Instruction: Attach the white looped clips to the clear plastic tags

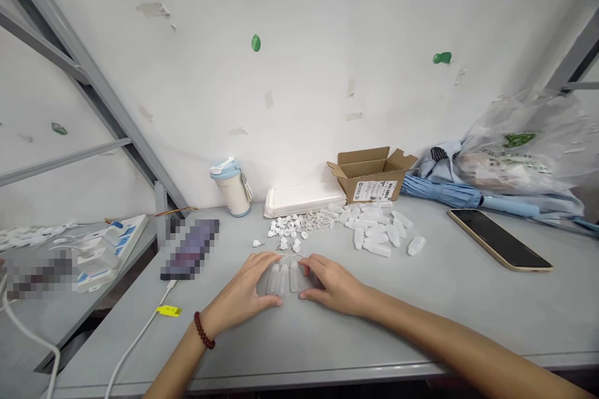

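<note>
Three small translucent plastic bottles (284, 279) lie side by side on the grey table between my hands, with thin strings at their tops. My left hand (243, 290) curves around their left side, its thumb below the bottles and its fingertips at the tops, spread apart. To their right, my right hand (334, 283) has its thumb and fingers apart beside the rightmost bottle. Whether the fingertips press on the bottles is hard to tell. Just beyond lie white nozzle caps (284, 225), a tangle of pale string loops (319, 221) and a heap of loose bottles (375, 230).
At the back stand a lidded cup (234, 190), a stack of white trays (304, 198) and an open cardboard box (374, 176). A charging phone (191, 250) lies left; another phone (498, 240), a blue umbrella (444, 192) and a plastic bag (524, 143) lie right.
</note>
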The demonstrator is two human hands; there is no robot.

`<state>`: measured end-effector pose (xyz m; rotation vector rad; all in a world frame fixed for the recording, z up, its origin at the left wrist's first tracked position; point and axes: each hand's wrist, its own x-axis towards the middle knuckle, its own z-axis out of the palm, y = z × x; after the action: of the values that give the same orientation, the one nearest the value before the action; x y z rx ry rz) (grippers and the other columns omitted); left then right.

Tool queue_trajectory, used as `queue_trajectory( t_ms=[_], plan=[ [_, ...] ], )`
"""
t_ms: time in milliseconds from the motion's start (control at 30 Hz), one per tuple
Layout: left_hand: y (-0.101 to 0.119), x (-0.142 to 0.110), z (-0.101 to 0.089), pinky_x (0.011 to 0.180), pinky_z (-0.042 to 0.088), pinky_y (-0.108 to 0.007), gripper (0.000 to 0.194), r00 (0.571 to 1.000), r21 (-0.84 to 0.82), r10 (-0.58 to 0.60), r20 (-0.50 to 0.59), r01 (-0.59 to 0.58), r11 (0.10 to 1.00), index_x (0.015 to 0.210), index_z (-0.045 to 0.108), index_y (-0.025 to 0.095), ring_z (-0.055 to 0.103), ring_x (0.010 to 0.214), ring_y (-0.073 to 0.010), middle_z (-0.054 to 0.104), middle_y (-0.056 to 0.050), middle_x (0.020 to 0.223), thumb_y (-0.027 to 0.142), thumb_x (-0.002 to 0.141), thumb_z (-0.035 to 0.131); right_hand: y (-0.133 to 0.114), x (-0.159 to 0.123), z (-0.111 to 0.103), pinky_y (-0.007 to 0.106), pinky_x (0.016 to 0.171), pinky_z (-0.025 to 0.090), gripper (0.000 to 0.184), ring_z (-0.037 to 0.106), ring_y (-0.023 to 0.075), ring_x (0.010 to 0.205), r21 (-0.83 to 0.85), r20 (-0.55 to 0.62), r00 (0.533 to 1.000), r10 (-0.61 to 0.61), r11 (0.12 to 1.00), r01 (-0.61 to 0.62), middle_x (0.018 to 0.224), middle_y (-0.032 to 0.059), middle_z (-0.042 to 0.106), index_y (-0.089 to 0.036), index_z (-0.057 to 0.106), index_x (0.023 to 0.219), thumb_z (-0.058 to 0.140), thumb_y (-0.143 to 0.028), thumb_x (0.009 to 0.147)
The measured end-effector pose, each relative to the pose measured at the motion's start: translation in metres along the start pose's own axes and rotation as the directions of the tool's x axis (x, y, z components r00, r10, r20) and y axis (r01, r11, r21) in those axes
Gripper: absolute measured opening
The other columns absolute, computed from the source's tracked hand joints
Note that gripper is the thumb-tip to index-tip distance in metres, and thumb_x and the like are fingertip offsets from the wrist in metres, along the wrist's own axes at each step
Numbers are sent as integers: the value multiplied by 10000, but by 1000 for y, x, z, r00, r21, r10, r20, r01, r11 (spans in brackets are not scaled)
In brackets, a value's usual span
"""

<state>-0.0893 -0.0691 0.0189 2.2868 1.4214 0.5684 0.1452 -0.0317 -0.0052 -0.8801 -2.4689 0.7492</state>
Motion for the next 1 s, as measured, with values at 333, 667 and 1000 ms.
queue_trajectory(
  t_ms=[333, 667, 1000],
  plan=[
    [0, 11, 5, 933, 431, -438, 535, 999, -70, -36, 24, 38, 997, 1206, 523, 264, 515, 1101, -259, 555, -75, 1242, 342, 706, 695, 5, 13, 7, 250, 652, 430, 373, 492, 120, 665, 106, -26, 999, 44, 993, -41, 876, 30, 569, -144, 582, 1000, 741, -242, 677],
    [0, 10, 3, 913, 453, -427, 559, 999, -32, -31, 21, 31, 999, 1197, 532, 264, 540, 1073, -255, 569, -74, 1229, 390, 682, 710, 8, 14, 8, 267, 677, 450, 474, 502, 118, 667, 145, -40, 999, 22, 989, -16, 903, 38, 582, -143, 572, 1086, 752, -262, 664],
    [10, 26, -4, 987, 401, -445, 371, 989, 62, 60, -132, -52, 997, 1112, 593, 235, 519, 1130, -246, 594, -76, 1197, 422, 791, 585, 13, 13, -11, 265, 683, 473, 489, 551, 128, 700, 149, -71, 997, 29, 989, -18, 942, 51, 613, -140, 551, 1114, 746, -256, 680]
  ],
)
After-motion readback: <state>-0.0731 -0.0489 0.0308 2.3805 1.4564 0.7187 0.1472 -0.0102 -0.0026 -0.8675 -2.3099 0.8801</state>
